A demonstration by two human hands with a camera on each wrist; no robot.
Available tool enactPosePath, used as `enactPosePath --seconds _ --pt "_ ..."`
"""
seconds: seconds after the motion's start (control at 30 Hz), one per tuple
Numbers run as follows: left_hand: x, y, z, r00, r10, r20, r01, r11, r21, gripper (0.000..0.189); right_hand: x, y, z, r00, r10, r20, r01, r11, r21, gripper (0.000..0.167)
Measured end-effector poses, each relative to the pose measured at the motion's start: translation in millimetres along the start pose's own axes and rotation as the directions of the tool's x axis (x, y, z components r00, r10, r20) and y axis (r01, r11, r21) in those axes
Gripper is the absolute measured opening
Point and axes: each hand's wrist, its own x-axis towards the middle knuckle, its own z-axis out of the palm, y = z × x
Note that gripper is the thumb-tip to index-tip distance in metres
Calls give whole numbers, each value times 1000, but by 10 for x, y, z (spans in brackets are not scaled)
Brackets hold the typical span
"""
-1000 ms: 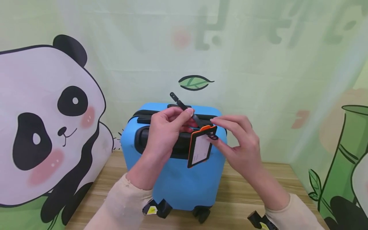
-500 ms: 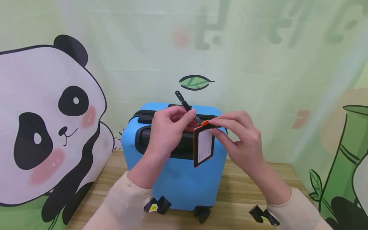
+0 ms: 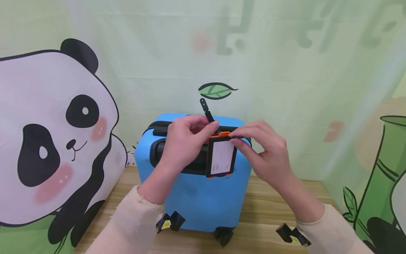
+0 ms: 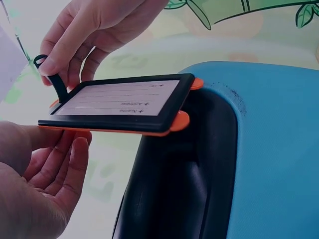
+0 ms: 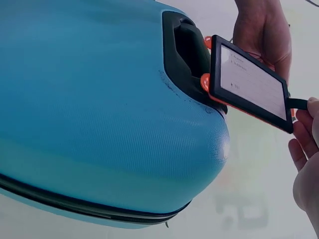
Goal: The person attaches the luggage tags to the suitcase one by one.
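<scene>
A luggage tag (image 3: pixel 222 157), black with orange edging and a white name card, hangs in front of the handle recess (image 3: pixel 193 164) of a blue suitcase (image 3: pixel 203 201). My left hand (image 3: pixel 184 141) pinches its black strap (image 3: pixel 207 111) between thumb and fingers; the strap's holed tip sticks up beyond them. With thumb and forefinger, my right hand (image 3: pixel 269 151) pinches the looped end of the strap at the tag's top corner. In the left wrist view that small loop (image 4: pixel 41 60) pokes out past the right fingertips. The card's printed lines face the right wrist camera.
The suitcase stands upright on a wooden tabletop (image 3: pixel 276 208), one black wheel (image 3: pixel 223 235) showing at its lower right. Behind it hangs a backdrop (image 3: pixel 152 70) printed with a panda and bamboo. Small black wrist cameras (image 3: pixel 171 221) sit on both sleeves.
My right thumb and forefinger have closed on the strap's looped end. The tag has turned its card more toward the head camera. The strap's tip has shifted right and slightly up.
</scene>
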Motion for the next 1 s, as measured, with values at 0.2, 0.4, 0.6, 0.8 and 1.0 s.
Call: enactPosePath --seconds 0.2,0.4,0.6,0.8,1.0 --pt "15 12 -35 1000 -5 15 5 1000 -5 21 8 15 -12 993 -105 56 107 993 -47 34" --pt "37 3 -39 1000 13 28 -11 998 -55 19 -23 49 15 997 -56 62 56 998 -9 37" --pt "48 -6 -34 999 42 -2 -42 999 -1 19 -62 84 12 993 71 93 -79 993 87 38" --pt "47 -13 -24 998 59 -24 -58 997 44 19 -90 98 34 980 171 102 -192 949 249 23" --pt "52 -67 12 995 83 -63 -81 996 33 19 -126 97 74 951 292 100 -309 897 316 23"
